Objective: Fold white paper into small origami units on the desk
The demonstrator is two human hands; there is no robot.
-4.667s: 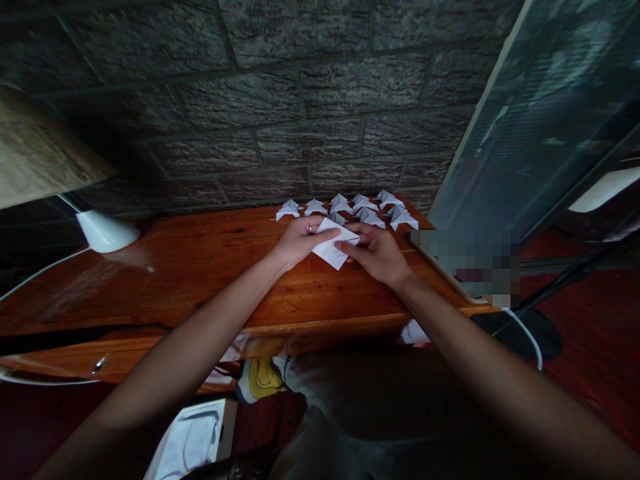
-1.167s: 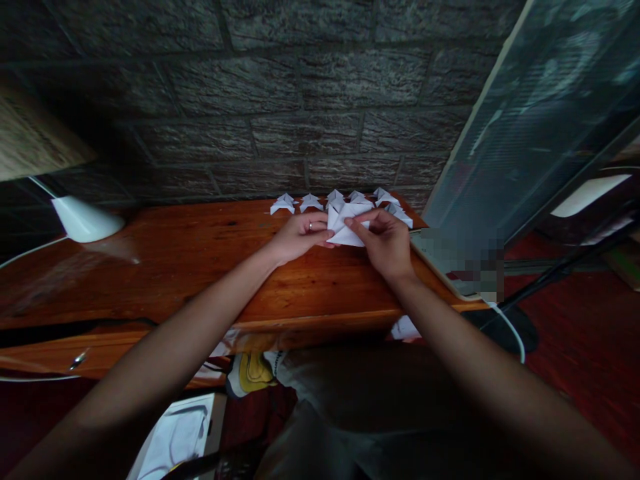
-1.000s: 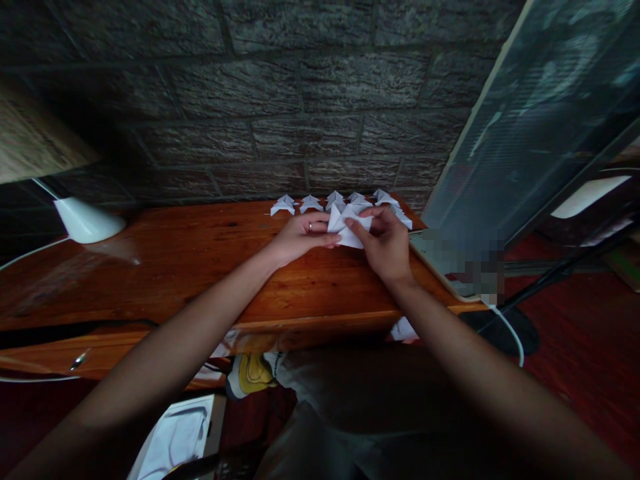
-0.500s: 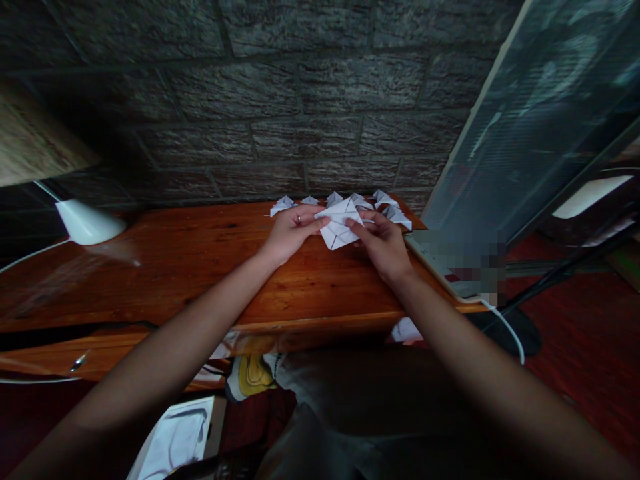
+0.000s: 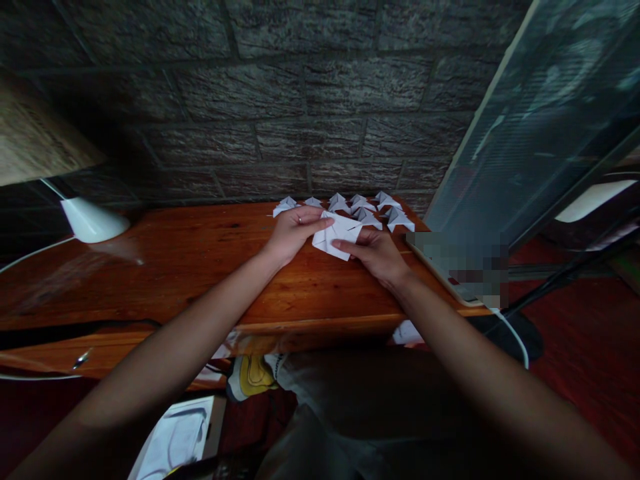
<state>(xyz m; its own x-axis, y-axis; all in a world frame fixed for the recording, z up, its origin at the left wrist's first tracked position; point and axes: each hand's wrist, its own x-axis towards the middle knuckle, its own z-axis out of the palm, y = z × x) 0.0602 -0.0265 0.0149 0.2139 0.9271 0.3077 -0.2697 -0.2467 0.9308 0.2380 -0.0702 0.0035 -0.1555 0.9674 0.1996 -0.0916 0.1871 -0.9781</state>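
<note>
A folded white paper square [image 5: 336,233] is held above the wooden table [image 5: 200,267], creased and slightly tilted. My left hand [image 5: 294,233] pinches its upper left side, thumb on top and a ring on one finger. From the lower right, my right hand [image 5: 376,253] grips it with the thumb pressed on its face; the other fingers are mostly hidden behind. Just beyond my hands, several folded white paper pieces [image 5: 367,217] with raised peaks stand in rows along the back of the table.
A lamp with a white base [image 5: 95,220] stands at the left. A light-coloured flat device [image 5: 440,267] with a white cable lies at the right edge. A stone-block wall [image 5: 280,147] rises behind the table. A white box [image 5: 185,427] sits below at the left.
The paper square has turned in my hands and come slightly lower. My right hand has moved down to its lower right edge, uncovering more of the folded pieces behind.
</note>
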